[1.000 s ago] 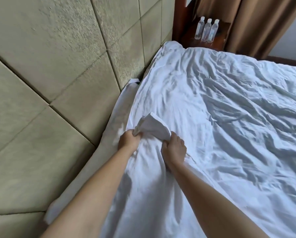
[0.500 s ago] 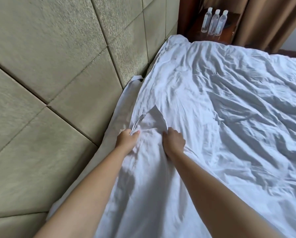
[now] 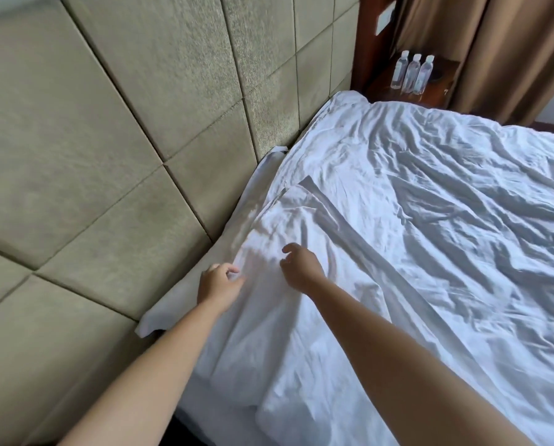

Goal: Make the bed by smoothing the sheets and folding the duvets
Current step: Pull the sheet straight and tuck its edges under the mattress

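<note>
The left hand [image 3: 219, 283] is pinching the duvet [image 3: 398, 239] at its edge by the headboard [image 3: 108, 123], at about 7 o'clock from the view's centre, fingers curling into the cloth; the right hand [image 3: 300, 267] is hovering just beside it with fingers loosely curled, gripping nothing that I can make out. The duvet is lying rumpled across the bed, its near corner folded over onto itself from 11 o'clock of the hands, with the sheet [image 3: 256, 194] showing as a strip between duvet and headboard. The likely trouble: with only one hand gripping, a pull is going to drag the edge askew and bunch the fold, or tug the sheet loose underneath; the folded corner may also be flopping back if released too soon. Counting: two hands, one duvet, one visible sheet, three bottles [image 3: 412, 74] standing together on one nightstand [image 3: 443, 82] at 1 o'clock, and one curtain [image 3: 494, 43] hanging beyond.
</note>
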`<act>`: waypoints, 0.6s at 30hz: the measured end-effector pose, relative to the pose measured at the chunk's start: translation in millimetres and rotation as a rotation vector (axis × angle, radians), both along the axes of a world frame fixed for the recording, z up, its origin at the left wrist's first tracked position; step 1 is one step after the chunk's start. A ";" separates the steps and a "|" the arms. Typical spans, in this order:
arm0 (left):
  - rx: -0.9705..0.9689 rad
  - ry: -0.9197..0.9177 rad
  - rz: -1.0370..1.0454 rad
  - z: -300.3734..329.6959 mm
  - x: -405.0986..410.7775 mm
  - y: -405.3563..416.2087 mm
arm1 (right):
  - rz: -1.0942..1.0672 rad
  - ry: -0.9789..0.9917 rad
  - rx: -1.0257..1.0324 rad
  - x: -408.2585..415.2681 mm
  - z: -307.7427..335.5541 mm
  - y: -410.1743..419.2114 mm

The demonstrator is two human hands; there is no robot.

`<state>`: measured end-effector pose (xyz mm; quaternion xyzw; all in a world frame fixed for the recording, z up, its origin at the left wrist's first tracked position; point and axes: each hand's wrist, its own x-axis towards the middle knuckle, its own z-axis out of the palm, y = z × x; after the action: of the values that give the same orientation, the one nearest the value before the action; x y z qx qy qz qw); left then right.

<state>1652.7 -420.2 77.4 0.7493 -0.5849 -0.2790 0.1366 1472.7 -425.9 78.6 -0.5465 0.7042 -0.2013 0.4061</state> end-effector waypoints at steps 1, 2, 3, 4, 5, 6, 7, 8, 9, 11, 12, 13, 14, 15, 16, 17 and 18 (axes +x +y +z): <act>-0.009 -0.053 -0.007 0.9 8.1 16.0 | 0.017 -0.010 0.008 8.7 -1.3 9.8; 0.001 -0.084 -0.009 1.2 16.8 29.7 | 0.032 -0.023 0.018 17.7 -2.2 18.2; 0.041 -0.073 0.003 0.5 25.7 41.6 | 0.050 -0.039 0.033 27.0 -2.7 25.6; 0.107 -0.027 0.022 -0.3 34.2 52.1 | 0.078 -0.046 0.049 35.9 -2.9 32.0; 0.180 0.029 0.036 -1.5 42.0 60.4 | 0.120 -0.038 0.054 44.2 -2.5 37.4; 0.241 0.073 0.045 -4.1 50.1 67.0 | 0.172 -0.012 0.045 51.8 -1.6 41.4; 0.289 0.089 0.045 -7.3 57.7 71.5 | 0.220 0.029 0.019 58.1 -0.5 44.3; 0.321 0.088 0.038 -10.4 64.0 75.0 | 0.261 0.075 -0.012 63.4 0.8 45.8; 0.345 0.086 0.029 -13.9 68.9 77.8 | 0.300 0.121 -0.039 68.2 1.8 46.9; 0.382 0.119 -0.009 -22.0 75.4 80.7 | 0.386 0.209 -0.078 78.6 0.6 45.7; 0.400 0.127 -0.042 -26.5 77.5 81.0 | 0.436 0.248 -0.086 84.1 -0.3 44.6; 0.413 0.119 -0.078 -30.8 79.1 80.2 | 0.490 0.284 -0.090 89.8 -1.5 43.3; 0.426 0.105 -0.106 -33.2 81.5 78.5 | 0.543 0.318 -0.096 95.5 -2.7 41.5; 0.431 0.106 -0.119 -34.9 85.2 75.9 | 0.594 0.346 -0.094 101.7 -3.9 39.3; 0.433 0.124 -0.119 -34.9 90.8 73.2 | 0.640 0.362 -0.089 107.6 -5.9 37.1; 0.416 0.149 -0.111 -34.8 97.4 70.6 | 0.683 0.373 -0.082 113.4 -8.0 34.7; 0.384 0.172 -0.101 -33.7 105.2 67.3 | 0.719 0.386 -0.071 118.7 -9.6 32.3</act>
<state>1757.9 -352.9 43.7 0.7047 -0.5440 -0.4547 0.0268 1591.4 -393.6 68.9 -0.7991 0.5244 0.0355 0.2918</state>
